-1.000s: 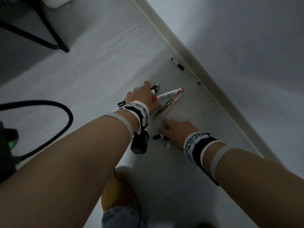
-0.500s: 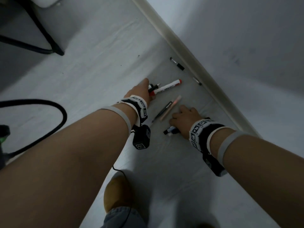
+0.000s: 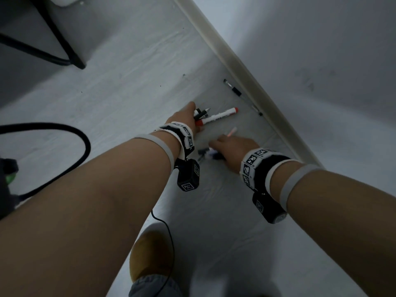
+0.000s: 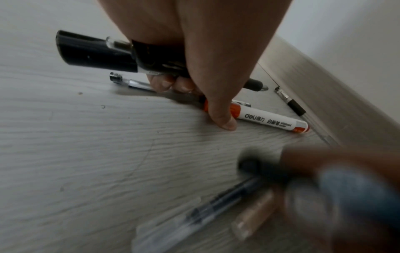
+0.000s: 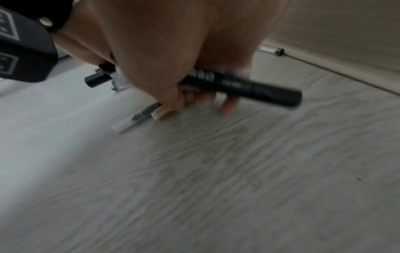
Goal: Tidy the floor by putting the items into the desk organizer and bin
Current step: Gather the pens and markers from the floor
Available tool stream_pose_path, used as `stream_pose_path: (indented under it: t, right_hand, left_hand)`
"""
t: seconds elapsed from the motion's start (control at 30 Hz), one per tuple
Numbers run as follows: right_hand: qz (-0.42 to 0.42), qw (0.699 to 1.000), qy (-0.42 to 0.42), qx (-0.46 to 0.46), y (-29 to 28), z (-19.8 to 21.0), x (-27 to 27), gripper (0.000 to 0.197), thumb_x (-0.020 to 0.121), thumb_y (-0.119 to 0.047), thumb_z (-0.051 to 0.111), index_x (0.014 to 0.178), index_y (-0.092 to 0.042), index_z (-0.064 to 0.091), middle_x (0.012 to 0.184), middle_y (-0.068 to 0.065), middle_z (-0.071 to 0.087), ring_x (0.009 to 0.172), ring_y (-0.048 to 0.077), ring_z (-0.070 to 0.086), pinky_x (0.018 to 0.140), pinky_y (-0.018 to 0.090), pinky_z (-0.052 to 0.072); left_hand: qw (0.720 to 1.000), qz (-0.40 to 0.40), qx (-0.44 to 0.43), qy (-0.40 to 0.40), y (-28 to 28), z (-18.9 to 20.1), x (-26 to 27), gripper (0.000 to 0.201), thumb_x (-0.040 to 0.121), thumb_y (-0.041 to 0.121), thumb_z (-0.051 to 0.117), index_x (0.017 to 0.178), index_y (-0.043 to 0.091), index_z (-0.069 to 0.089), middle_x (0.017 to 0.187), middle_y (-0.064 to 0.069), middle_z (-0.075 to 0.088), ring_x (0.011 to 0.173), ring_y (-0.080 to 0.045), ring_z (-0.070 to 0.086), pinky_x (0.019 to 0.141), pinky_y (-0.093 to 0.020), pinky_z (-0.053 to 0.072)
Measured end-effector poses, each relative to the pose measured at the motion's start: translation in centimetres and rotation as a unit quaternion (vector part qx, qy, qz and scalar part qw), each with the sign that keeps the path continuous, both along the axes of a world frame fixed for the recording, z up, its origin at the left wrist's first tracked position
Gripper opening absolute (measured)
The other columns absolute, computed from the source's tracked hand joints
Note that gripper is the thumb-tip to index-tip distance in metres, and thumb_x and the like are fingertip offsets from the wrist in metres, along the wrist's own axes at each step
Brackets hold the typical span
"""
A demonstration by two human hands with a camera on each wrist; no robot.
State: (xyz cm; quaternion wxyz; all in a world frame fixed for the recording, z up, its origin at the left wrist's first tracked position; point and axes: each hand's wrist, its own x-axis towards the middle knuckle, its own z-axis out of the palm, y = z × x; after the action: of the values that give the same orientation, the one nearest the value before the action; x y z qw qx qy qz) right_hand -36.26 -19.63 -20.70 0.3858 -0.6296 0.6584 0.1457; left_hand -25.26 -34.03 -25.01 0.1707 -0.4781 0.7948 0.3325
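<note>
Crouching over the pale wood-grain floor (image 3: pixel 132 86), the person's left hand (image 3: pixel 184 121) gripped a thick black marker (image 4: pixel 97 51) in curled fingers, its thumb touching the red-capped white whiteboard marker (image 4: pixel 270 120) lying there. The right hand (image 3: pixel 233 151) clenched another black marker (image 5: pixel 255 89) just above a clear-barrelled black pen (image 4: pixel 194 215) and a translucent pinkish pen (image 4: pixel 253 214). A thin black pen (image 3: pixel 235 91) lay beside the beige skirting board (image 3: pixel 246 67).

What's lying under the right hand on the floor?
Under the right hand, a clear pen and a pinkish pen poke out on the floor; their far ends are covered.
</note>
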Motion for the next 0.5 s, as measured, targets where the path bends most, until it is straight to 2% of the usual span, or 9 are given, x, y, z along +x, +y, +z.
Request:
stream_pose_path:
  t: [0.07, 0.13, 0.2, 0.3, 0.37, 0.43, 0.5]
  right_hand:
    - [-0.002, 0.999, 0.021, -0.037, -1.1, 0.9, 0.2, 0.043, 0.088, -0.014, 0.058, 0.126, -0.025, 0.042, 0.128, 0.01, 0.039, 0.083, 0.031, 0.055, 0.067, 0.039, 0.046]
    - [0.035, 0.998, 0.054, -0.016, -1.8, 1.4, 0.4, 0.046, 0.085, -0.012, 0.061, 0.125, -0.022, 0.04, 0.132, 0.013, 0.031, 0.076, 0.03, 0.051, 0.068, 0.04, 0.045]
    - [0.072, 0.994, 0.078, 0.0, -2.1, 1.2, 0.7, 0.051, 0.084, -0.012, 0.064, 0.128, -0.022, 0.039, 0.133, 0.012, 0.032, 0.073, 0.029, 0.048, 0.066, 0.038, 0.041]
    - [0.092, 0.99, 0.104, 0.013, -2.1, 0.3, 0.6, 0.049, 0.087, -0.017, 0.063, 0.131, -0.022, 0.042, 0.125, 0.008, 0.046, 0.085, 0.029, 0.057, 0.064, 0.036, 0.04]
    - [0.078, 0.99, 0.118, -0.015, -1.6, -0.4, 0.0, 0.037, 0.09, -0.021, 0.06, 0.124, -0.021, 0.047, 0.117, 0.006, 0.056, 0.098, 0.029, 0.058, 0.067, 0.035, 0.041]
    - [0.029, 0.988, 0.135, -0.068, -0.8, -0.4, -1.0, 0.024, 0.092, -0.026, 0.058, 0.115, -0.02, 0.053, 0.108, 0.006, 0.061, 0.105, 0.029, 0.053, 0.072, 0.035, 0.041]
    - [-0.048, 0.981, 0.157, -0.102, -0.5, -0.4, -2.4, 0.026, 0.093, -0.034, 0.058, 0.113, -0.019, 0.054, 0.104, 0.008, 0.062, 0.108, 0.03, 0.052, 0.076, 0.035, 0.039]
  left_hand:
    - [1.0, -0.005, -0.005, 0.01, 0.1, -0.1, 0.1, 0.038, 0.09, 0.027, 0.07, 0.114, 0.011, 0.045, 0.089, -0.007, 0.053, 0.058, -0.016, 0.041, 0.049, -0.03, 0.029]
    - [1.0, -0.012, -0.011, 0.02, 0.1, -0.2, 0.2, 0.034, 0.091, 0.027, 0.068, 0.11, 0.012, 0.044, 0.088, -0.007, 0.053, 0.061, -0.018, 0.044, 0.048, -0.028, 0.028]
    - [1.0, -0.015, -0.012, 0.023, 0.0, -0.4, 0.4, 0.032, 0.091, 0.026, 0.067, 0.111, 0.013, 0.044, 0.089, -0.007, 0.053, 0.063, -0.02, 0.046, 0.048, -0.028, 0.027]
    - [1.0, -0.024, -0.008, 0.019, -0.2, -0.7, 0.5, 0.04, 0.09, 0.031, 0.069, 0.115, 0.012, 0.045, 0.091, -0.007, 0.053, 0.06, -0.016, 0.042, 0.049, -0.028, 0.028]
    - [0.999, -0.035, -0.013, 0.019, -0.3, -0.8, 0.5, 0.038, 0.092, 0.032, 0.068, 0.114, 0.013, 0.044, 0.089, -0.005, 0.053, 0.059, -0.015, 0.041, 0.049, -0.028, 0.028]
    - [0.999, -0.045, -0.022, 0.021, -0.3, -0.6, 0.7, 0.03, 0.095, 0.029, 0.063, 0.109, 0.014, 0.041, 0.081, -0.001, 0.047, 0.058, -0.013, 0.039, 0.048, -0.029, 0.026]
    - [0.997, -0.059, -0.033, 0.022, -0.2, -0.6, 0.6, 0.023, 0.099, 0.026, 0.056, 0.104, 0.015, 0.037, 0.078, -0.001, 0.044, 0.058, -0.015, 0.039, 0.047, -0.029, 0.023]
